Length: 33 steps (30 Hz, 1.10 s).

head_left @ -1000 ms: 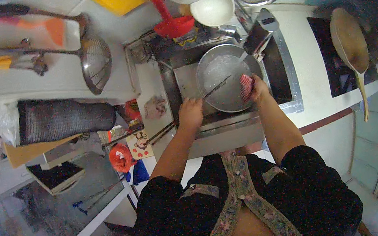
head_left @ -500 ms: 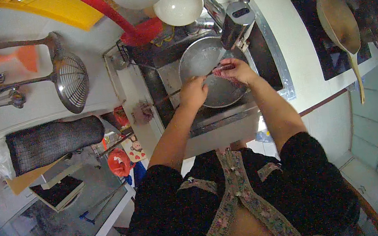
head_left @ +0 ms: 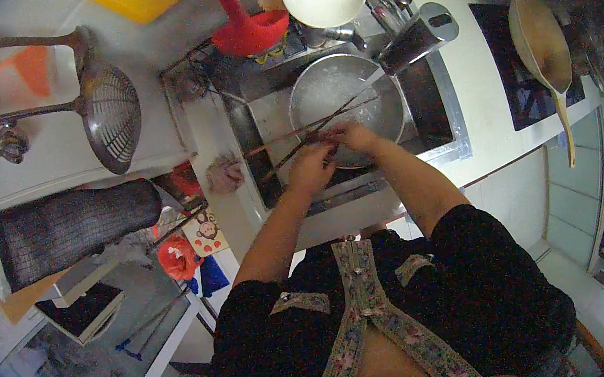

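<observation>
From my remote feed: metal sink (head_left: 422, 106), dark inside, set in the pale counter. In it, a round metal pot (head_left: 332, 78) holding cloudy, bubbly liquid. Dark spout (head_left: 416, 39) angled over the pot's far right edge. Well to the right, a light frying pan (head_left: 541, 36) above a black cooktop (head_left: 517, 109). Left hand (head_left: 311, 168) and right hand (head_left: 355, 140) meet at the pot's near side, both curled partly closed. Two thin sticks (head_left: 338, 114) cross just above the hands, partly over the pot; I can't tell which fingers grip them. Reddish material (head_left: 320, 137) shows between the hands, mostly hidden.
</observation>
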Motion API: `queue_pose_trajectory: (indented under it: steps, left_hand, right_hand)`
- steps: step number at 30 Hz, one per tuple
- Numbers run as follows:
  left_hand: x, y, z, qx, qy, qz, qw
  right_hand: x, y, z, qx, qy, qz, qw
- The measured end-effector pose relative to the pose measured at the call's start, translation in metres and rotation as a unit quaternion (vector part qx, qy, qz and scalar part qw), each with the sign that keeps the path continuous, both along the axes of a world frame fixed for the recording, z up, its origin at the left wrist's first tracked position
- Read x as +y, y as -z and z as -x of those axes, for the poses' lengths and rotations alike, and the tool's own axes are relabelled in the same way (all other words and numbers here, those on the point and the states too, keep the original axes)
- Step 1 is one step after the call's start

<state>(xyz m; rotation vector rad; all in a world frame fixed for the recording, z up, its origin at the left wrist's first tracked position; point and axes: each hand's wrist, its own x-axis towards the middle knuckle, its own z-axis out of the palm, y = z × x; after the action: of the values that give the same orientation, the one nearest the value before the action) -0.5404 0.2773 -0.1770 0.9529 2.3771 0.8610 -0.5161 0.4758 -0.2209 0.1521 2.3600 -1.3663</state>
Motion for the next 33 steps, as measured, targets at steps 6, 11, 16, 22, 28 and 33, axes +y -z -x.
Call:
queue_pose_trajectory:
  steps: [6,11,16,22,28,33]
  left_hand:
    - [0.024,-0.006,0.027,-0.089,-0.182,-0.178,0.963]
    - [0.064,0.005,0.058,-0.327,-0.110,-0.272,0.898]
    - [0.098,-0.006,0.055,-0.074,-0.194,-0.077,0.975]
    - [0.112,-0.017,-0.002,-0.145,-0.170,-0.181,0.958]
    - [0.116,-0.003,0.047,-0.303,-0.225,-0.174,0.909]
    - [0.101,-0.024,0.033,-0.271,-0.129,-0.116,0.947]
  right_hand:
    - [0.046,-0.034,0.005,-0.073,0.173,0.277,0.942]
    - [0.046,-0.036,0.015,-0.066,0.296,0.307,0.902]
    - [0.021,-0.027,0.034,-0.027,0.500,0.545,0.672]
    - [0.026,-0.021,0.061,-0.001,0.624,0.396,0.673]
    - [-0.007,0.013,0.067,-0.087,0.628,0.511,0.581]
    - [0.013,-0.018,0.065,0.004,0.634,0.529,0.564]
